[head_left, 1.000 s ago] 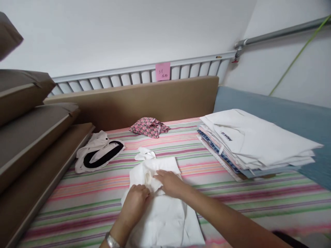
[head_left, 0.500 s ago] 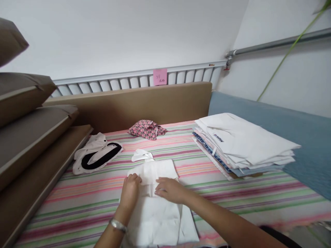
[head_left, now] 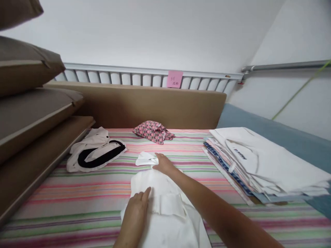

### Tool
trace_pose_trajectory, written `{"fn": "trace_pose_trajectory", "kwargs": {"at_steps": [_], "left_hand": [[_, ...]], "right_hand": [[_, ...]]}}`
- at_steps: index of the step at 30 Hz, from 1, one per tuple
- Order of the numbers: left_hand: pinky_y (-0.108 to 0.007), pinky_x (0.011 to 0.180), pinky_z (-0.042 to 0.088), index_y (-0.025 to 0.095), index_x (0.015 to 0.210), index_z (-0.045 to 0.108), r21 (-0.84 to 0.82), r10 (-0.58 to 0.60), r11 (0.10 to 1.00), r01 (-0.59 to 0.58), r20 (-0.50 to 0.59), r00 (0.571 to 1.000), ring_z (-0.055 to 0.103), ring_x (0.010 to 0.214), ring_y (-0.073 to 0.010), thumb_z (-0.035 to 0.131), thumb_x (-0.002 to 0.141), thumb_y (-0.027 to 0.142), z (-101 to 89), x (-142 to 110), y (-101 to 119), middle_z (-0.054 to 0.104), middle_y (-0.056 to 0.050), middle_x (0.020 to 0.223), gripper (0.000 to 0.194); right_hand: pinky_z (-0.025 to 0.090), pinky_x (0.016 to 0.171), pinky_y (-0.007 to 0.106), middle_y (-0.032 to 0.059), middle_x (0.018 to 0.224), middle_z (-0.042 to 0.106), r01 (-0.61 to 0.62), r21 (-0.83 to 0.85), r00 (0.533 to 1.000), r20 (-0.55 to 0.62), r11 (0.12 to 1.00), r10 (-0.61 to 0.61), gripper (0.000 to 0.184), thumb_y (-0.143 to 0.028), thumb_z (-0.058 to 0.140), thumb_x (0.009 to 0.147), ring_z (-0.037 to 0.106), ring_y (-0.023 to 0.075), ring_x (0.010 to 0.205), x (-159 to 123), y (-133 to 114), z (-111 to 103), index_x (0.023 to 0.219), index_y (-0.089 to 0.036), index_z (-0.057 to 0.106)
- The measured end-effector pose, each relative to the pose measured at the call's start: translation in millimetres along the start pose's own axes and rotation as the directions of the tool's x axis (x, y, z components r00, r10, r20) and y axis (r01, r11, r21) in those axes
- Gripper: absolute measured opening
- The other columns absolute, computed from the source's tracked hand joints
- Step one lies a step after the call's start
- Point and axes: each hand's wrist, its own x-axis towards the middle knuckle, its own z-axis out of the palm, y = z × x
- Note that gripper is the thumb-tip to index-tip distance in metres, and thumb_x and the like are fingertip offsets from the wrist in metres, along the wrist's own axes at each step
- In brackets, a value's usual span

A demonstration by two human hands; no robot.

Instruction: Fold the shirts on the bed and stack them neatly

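A white garment lies spread on the striped bed sheet in front of me. My left hand rests flat on its left side, fingers stretched out. My right hand reaches across to the garment's far end, where its fingers press on the white collar piece. Whether they pinch the cloth is not clear.
A stack of folded white and coloured clothes sits at the right on a blue cover. A white and black garment and a pink patterned cloth lie further back. Brown cushions are piled at the left.
My right hand has moved forward from the middle of the garment to its collar end. My left hand has slid back toward me and flattened. The camera has shifted.
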Motion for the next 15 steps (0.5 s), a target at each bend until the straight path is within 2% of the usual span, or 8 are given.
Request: {"fn": "trace_pose_trajectory", "kwargs": {"at_steps": [2,5,7,9,11,13,15], "left_hand": [[-0.032,0.079,0.045,0.021,0.128,0.046,0.027,-0.035,0.999,0.033,0.059,0.998,0.059,0.089,-0.0193,0.034,0.081,0.003,-3.6,6.6,0.7,0.066,-0.007,0.1,0.052],[-0.034,0.076,0.042,0.019,0.099,0.063,0.066,-0.048,0.997,0.038,0.158,0.986,0.057,0.088,-0.0217,0.037,0.081,0.007,-7.5,17.3,2.2,0.064,-0.007,0.093,0.033],[-0.034,0.074,0.04,0.018,0.083,0.064,0.073,-0.05,0.997,0.037,0.188,0.981,0.055,0.086,-0.0219,0.039,0.083,0.011,-8.5,21.3,2.8,0.063,-0.006,0.089,0.026],[-0.033,0.073,0.038,0.018,0.081,0.063,0.063,-0.051,0.997,0.04,0.186,0.981,0.054,0.085,-0.021,0.039,0.083,0.011,-9.6,21.7,3.5,0.062,-0.006,0.088,0.026],[-0.032,0.072,0.036,0.018,0.081,0.063,0.044,-0.047,0.998,0.041,0.166,0.985,0.053,0.085,-0.0199,0.039,0.083,0.01,-11.6,19.3,4.5,0.061,-0.006,0.089,0.025],[-0.031,0.073,0.036,0.018,0.082,0.062,0.024,-0.039,0.999,0.036,0.14,0.989,0.052,0.086,-0.0189,0.038,0.082,0.008,-14.5,16.1,5.8,0.06,-0.006,0.09,0.026],[-0.031,0.073,0.035,0.018,0.083,0.062,0.02,-0.028,0.999,0.026,0.119,0.993,0.051,0.087,-0.0185,0.036,0.082,0.006,-17.6,13.5,6.8,0.06,-0.006,0.092,0.028]], "right_hand": [[0.035,0.098,0.039,0.0163,0.129,0.051,-0.058,-0.007,0.998,-0.002,0.998,0.058,0.076,-0.029,0.073,0.062,0.045,0.0297,0.12,19.1,-6.7,11.7,0.132,-0.016,0.045],[0.039,0.091,0.04,0.0127,0.106,0.064,-0.143,0.045,0.99,0.017,0.989,0.142,0.038,-0.023,0.067,0.067,0.054,0.0293,0.108,41.1,-9.1,20.0,0.104,-0.019,0.065],[0.044,0.082,0.038,0.0106,0.09,0.068,-0.177,0.129,0.984,0.044,0.976,0.173,0.019,-0.023,0.062,0.07,0.06,0.0275,0.095,47.7,-6.2,17.3,0.087,-0.018,0.068],[0.047,0.074,0.034,0.0099,0.086,0.069,-0.176,0.248,0.984,0.059,0.953,0.167,0.02,-0.027,0.055,0.076,0.063,0.025,0.086,43.6,-1.8,9.0,0.088,-0.016,0.067],[0.049,0.071,0.031,0.01,0.089,0.069,-0.136,0.372,0.991,0.052,0.918,0.126,0.032,-0.033,0.045,0.084,0.064,0.0226,0.084,26.9,2.6,-2.2,0.1,-0.013,0.064],[0.049,0.074,0.031,0.0102,0.096,0.068,-0.073,0.472,0.997,0.026,0.879,0.07,0.043,-0.04,0.035,0.088,0.064,0.0218,0.089,-0.7,6.9,-12.7,0.11,-0.012,0.059],[0.049,0.079,0.034,0.0114,0.101,0.067,0.022,0.534,1.0,-0.006,0.845,-0.022,0.048,-0.046,0.034,0.089,0.063,0.0235,0.094,-34.2,12.0,-20.3,0.111,-0.012,0.06]]}}
